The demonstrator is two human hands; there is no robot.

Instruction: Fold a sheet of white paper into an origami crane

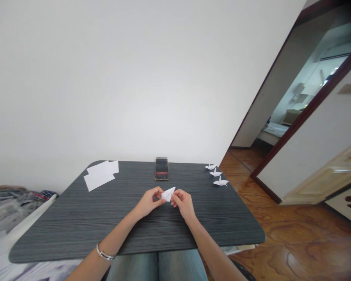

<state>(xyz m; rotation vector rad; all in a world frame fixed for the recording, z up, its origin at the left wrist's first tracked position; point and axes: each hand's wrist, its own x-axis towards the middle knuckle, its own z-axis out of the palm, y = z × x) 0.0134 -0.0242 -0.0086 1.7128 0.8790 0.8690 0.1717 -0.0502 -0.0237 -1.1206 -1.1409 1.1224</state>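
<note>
A small piece of folded white paper point(168, 194), pointed at its upper right, is held between my two hands above the middle of the table. My left hand point(149, 200) pinches its left side between thumb and fingers. On the other side, my right hand point(183, 201) grips the right edge with thumb and fingertips. Fold lines run along the paper toward the point. Parts of it are hidden behind my fingertips.
Beyond my hands a phone point(162, 170) stands on the dark table point(105, 226). White paper sheets point(101, 175) lie at the far left. Three folded paper cranes point(215, 172) line the far right edge. A white wall point(152, 78) rises behind the table.
</note>
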